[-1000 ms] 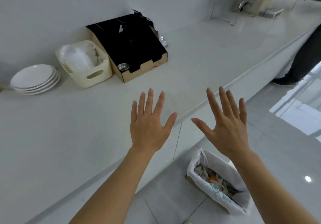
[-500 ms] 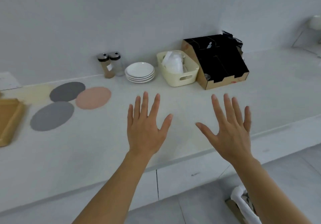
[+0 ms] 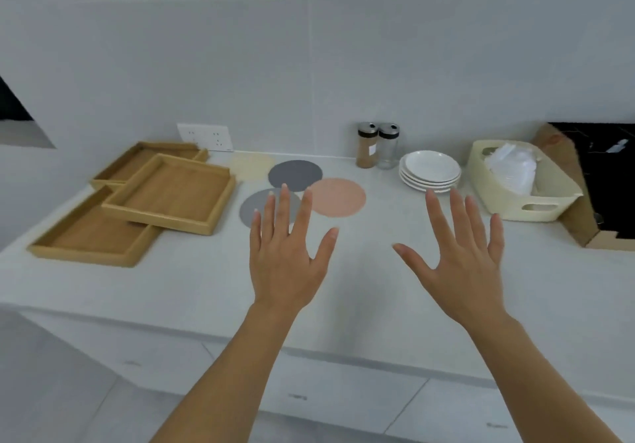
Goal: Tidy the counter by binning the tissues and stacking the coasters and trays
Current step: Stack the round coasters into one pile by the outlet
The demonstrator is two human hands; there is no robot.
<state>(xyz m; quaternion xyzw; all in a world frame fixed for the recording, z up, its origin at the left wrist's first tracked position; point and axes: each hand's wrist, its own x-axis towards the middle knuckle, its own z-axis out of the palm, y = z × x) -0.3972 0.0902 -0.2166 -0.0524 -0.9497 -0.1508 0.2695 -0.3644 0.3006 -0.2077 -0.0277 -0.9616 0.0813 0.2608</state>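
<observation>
Three wooden trays lie in a loose overlapping pile at the left of the counter: a top tray [image 3: 170,195], a near tray [image 3: 92,236] and a far tray [image 3: 137,161]. Round flat coasters lie separately beside them: a cream coaster [image 3: 252,166], a far grey coaster [image 3: 294,175], a near grey coaster [image 3: 251,209] and a pink coaster [image 3: 338,197]. My left hand [image 3: 287,264] hovers open over the counter, its fingertips across the near grey coaster. My right hand [image 3: 460,264] is open too, fingers spread, holding nothing. No tissues show on the counter.
At the back right stand two shaker jars [image 3: 378,145], a stack of white plates [image 3: 429,171], a cream plastic basket [image 3: 522,185] with white items, and a black-lined cardboard organiser [image 3: 604,181]. A wall socket [image 3: 204,137] sits behind the trays. White cupboard fronts [image 3: 326,391] run below.
The view has swung left along the counter, off the floor bin and onto the trays and coasters. Both hands stay open and spread in front of me.
</observation>
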